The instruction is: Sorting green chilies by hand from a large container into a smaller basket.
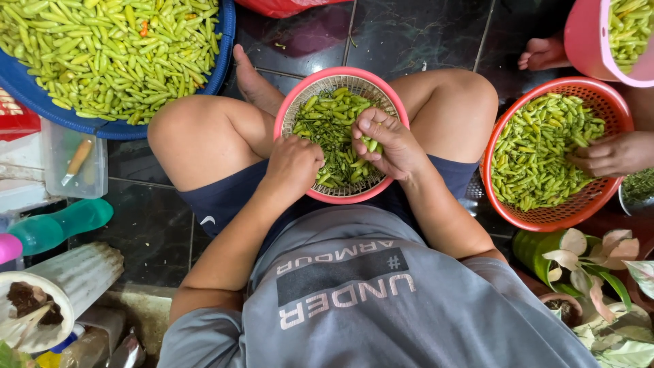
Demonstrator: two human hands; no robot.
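Note:
I sit cross-legged on a dark tiled floor with a small pink woven basket (287, 112) in my lap. It holds green chili peppers (327, 119) and loose stems. My right hand (388, 142) is closed around a few green chilies over the basket's right side. My left hand (294, 163) rests curled on the basket's lower left rim; whether it holds anything is hidden.
A large blue basin (225, 48) heaped with green chilies sits at the upper left. An orange basket (599, 95) of chilies stands to the right, with another person's hand (613, 154) in it. A pink bucket (586, 41), a clear tub (75, 163), a teal bottle (61, 225) and a potted plant (599, 272) lie around.

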